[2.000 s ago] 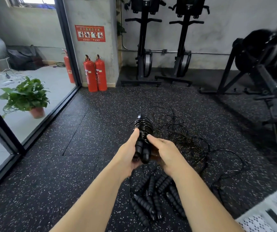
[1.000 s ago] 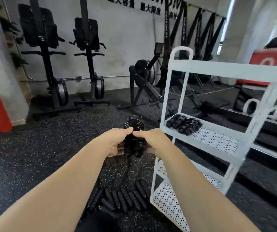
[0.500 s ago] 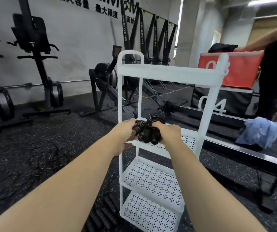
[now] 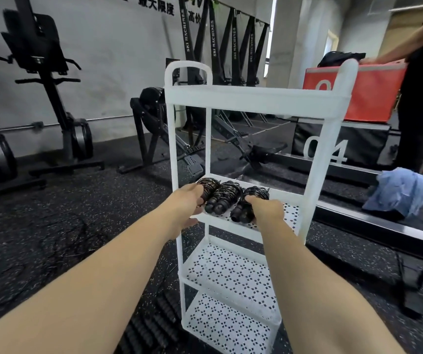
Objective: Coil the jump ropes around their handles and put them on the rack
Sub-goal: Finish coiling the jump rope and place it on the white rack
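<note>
Placing step: my right hand (image 4: 265, 212) grips a coiled jump rope (image 4: 255, 195) on the middle shelf of the rack (image 4: 317, 175). My left hand (image 4: 188, 200) touches the leftmost bundle (image 4: 209, 186), grip unclear. Next, I judge, a clean release.

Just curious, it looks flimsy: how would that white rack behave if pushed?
Probably light: the rack looks thin plastic, with only three coiled ropes aboard. Tall and narrow, so a high push may tip it; a low one might slide it.

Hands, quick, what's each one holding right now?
Left hand: touching the leftmost coiled rope; grip cannot be told.
Right hand: closed on the rightmost coiled rope.
</note>
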### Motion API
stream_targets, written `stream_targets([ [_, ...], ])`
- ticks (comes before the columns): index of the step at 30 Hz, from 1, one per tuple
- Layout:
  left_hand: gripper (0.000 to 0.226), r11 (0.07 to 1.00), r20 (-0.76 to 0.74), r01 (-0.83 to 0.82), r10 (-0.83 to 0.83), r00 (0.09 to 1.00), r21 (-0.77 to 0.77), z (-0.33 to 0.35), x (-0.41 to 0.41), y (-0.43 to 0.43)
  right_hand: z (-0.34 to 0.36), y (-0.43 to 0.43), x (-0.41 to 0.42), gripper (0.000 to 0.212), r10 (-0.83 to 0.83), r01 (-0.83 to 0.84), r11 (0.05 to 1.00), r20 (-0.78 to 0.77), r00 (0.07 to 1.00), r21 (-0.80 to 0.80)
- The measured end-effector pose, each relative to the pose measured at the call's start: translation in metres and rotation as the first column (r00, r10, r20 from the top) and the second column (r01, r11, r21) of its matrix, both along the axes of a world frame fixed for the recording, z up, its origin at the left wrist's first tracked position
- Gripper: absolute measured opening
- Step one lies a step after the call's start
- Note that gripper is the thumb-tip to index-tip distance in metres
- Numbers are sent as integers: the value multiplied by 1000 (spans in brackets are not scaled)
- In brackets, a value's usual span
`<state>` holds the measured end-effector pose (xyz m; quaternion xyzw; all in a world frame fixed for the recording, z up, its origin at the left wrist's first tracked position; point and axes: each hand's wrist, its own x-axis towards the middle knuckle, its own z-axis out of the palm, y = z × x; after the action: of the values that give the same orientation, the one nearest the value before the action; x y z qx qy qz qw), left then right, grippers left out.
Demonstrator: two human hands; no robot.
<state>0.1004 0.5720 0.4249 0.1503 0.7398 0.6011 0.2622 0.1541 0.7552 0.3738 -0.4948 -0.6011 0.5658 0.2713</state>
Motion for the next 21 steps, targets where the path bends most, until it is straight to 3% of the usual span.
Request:
stream_targets([
  [5, 12, 1000, 3, 17, -17, 1000, -18, -4, -2, 4, -3, 2, -8, 56, 23, -26, 999, 77, 997, 45],
  [13, 25, 999, -5, 22, -22, 1000, -36, 0, -2, 5, 2, 0, -12, 65, 17, -55, 983, 212, 977, 175],
  [18, 33, 1000, -28, 10, -11, 1000, -28, 11, 5, -8, 34, -24, -19, 46, 36, -109, 959, 270, 962, 263],
  [21, 19, 999, -52, -27, 26, 998, -26, 19, 10, -29, 49, -58, -28, 30, 208, -250, 915, 160, 965, 317],
])
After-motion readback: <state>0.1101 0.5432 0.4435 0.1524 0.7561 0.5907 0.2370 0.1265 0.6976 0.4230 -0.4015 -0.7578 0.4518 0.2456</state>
